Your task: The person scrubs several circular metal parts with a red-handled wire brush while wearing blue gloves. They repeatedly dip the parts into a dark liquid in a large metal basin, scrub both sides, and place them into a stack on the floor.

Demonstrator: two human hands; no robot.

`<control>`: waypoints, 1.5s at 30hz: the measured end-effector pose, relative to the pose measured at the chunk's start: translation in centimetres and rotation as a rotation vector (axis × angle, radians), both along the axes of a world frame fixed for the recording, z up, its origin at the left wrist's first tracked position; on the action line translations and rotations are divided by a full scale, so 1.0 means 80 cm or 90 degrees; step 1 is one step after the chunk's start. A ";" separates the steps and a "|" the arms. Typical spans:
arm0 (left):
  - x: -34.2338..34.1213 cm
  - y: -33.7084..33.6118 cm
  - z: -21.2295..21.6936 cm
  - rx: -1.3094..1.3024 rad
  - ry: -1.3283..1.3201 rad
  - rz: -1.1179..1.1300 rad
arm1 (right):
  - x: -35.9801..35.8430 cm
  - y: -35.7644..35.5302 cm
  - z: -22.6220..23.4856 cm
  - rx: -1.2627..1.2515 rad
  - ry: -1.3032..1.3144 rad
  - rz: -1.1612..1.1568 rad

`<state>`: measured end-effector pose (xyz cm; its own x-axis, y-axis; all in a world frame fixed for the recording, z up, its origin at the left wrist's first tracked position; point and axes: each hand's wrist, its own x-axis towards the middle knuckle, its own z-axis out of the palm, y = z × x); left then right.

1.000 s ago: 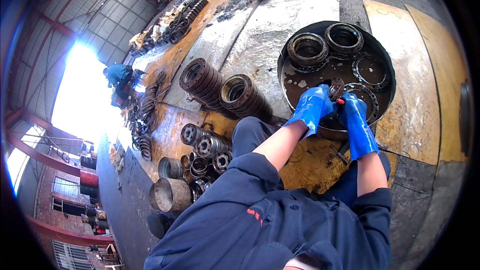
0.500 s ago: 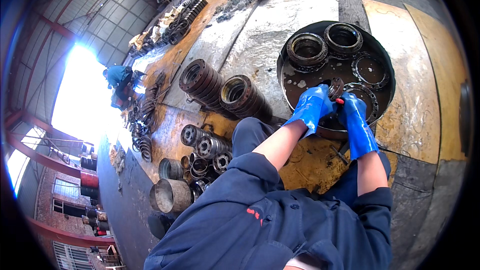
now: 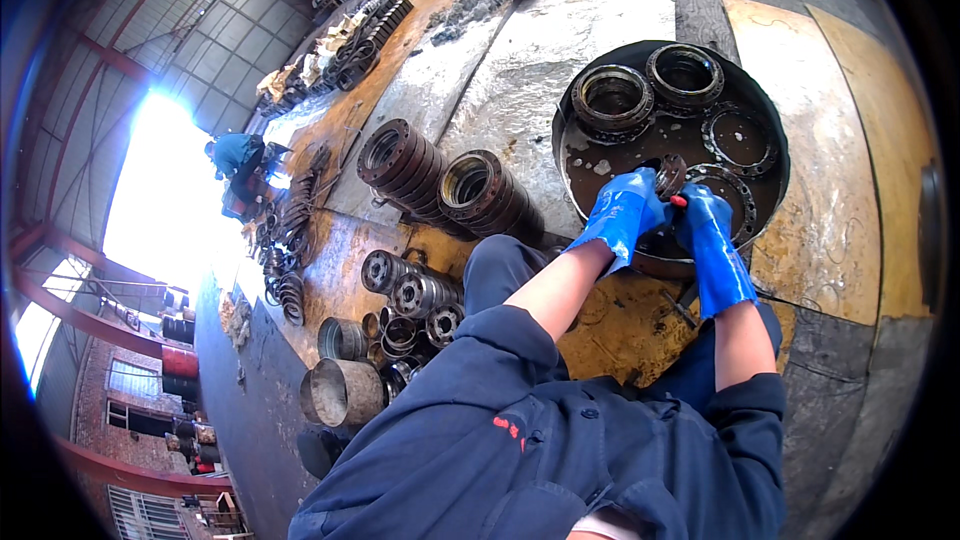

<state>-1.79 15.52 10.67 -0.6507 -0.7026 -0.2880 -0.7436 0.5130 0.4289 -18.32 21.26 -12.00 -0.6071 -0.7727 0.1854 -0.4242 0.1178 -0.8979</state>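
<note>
Both my hands wear long blue rubber gloves and meet over the near part of a round, dark tub (image 3: 640, 54) of murky liquid. My left hand (image 3: 630, 206) grips a dark, ridged metal ring (image 3: 672, 174) along its side, holding it tilted above the liquid. Close beside it, my right hand (image 3: 704, 216) is closed on a small red-ended object (image 3: 679, 201); the rest is hidden by the glove. Farther back in the tub sit two thick flanged rings, a left one (image 3: 612, 124) and a right one (image 3: 690, 99). A thin drilled ring (image 3: 771, 154) lies at the right.
Left of the tub stand two stacks of brown flanged rings (image 3: 425, 172). Nearer me are steel cylinders with holed ends (image 3: 420, 293) and a wide metal sleeve (image 3: 352, 395). Worn sheets (image 3: 590, 25) cover the floor. Another person (image 3: 238, 162) bends over parts at far left.
</note>
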 end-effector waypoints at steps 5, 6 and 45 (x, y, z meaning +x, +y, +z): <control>-0.008 0.000 0.000 -0.019 0.022 -0.021 | -0.022 -0.007 -0.033 -0.061 0.073 0.002; -0.004 -0.002 -0.005 -0.017 0.023 -0.019 | -0.015 -0.008 -0.031 -0.059 0.078 0.009; 0.023 -0.005 -0.022 0.010 0.000 0.024 | 0.058 0.008 0.112 0.115 -0.554 -0.119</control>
<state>0.03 15.09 8.92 -0.6238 -0.7219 -0.2996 -0.7624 0.4778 0.4363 -13.64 21.93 -3.01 -0.5947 -0.6201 -0.5117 0.4361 0.2859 -0.8533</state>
